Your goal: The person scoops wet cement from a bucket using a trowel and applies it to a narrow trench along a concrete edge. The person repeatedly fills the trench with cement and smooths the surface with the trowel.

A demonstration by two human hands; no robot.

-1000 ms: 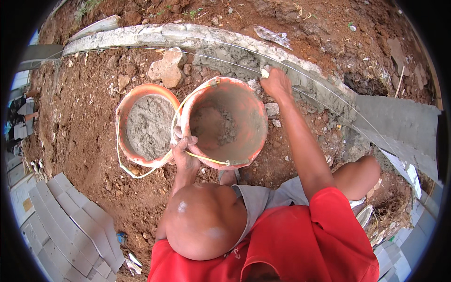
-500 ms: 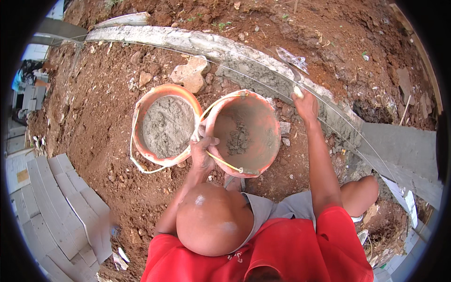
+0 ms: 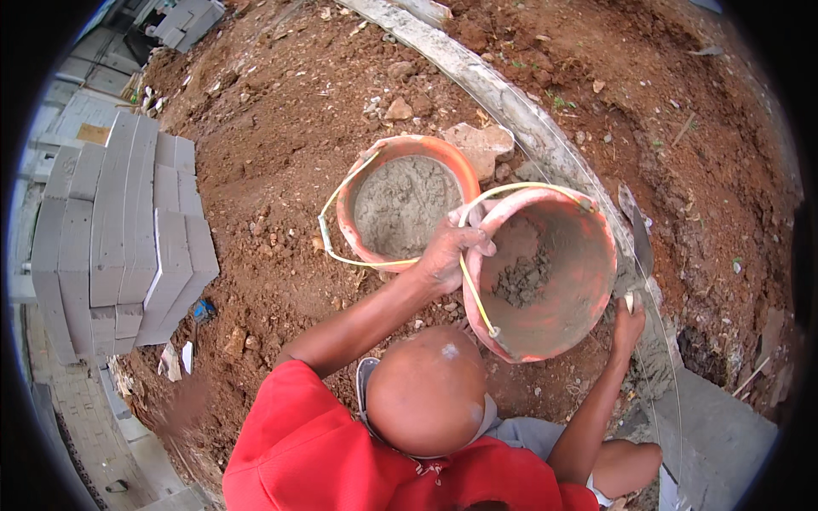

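My left hand [image 3: 450, 254] is closed on the rim of an orange bucket [image 3: 588, 289], which tilts so its mouth faces up at me. Grey mortar coats its inside wall, with a small heap [image 3: 524, 277] of it at the bottom. Just left of it stands a second orange bucket [image 3: 348, 204], well filled with wet mortar [image 3: 407, 204]; its yellow handle hangs over the side. In my right hand [image 3: 629, 325] is a trowel [image 3: 641, 243], gripped by its pale handle, its blade pointing away over the mortar strip beside the low wall [image 3: 503, 89].
A thin string [image 3: 588, 170] runs along the low wall. Behind the filled bucket lies a flat pale stone [image 3: 477, 146]. Grey blocks [image 3: 123, 230] are stacked at the left. A smooth grey slab [image 3: 711, 439] lies at the lower right, and reddish soil surrounds the buckets.
The view has turned, so the buckets and wall sit farther right and the block stack shows more fully. My left hand still grips the emptier bucket; my right still holds the trowel.
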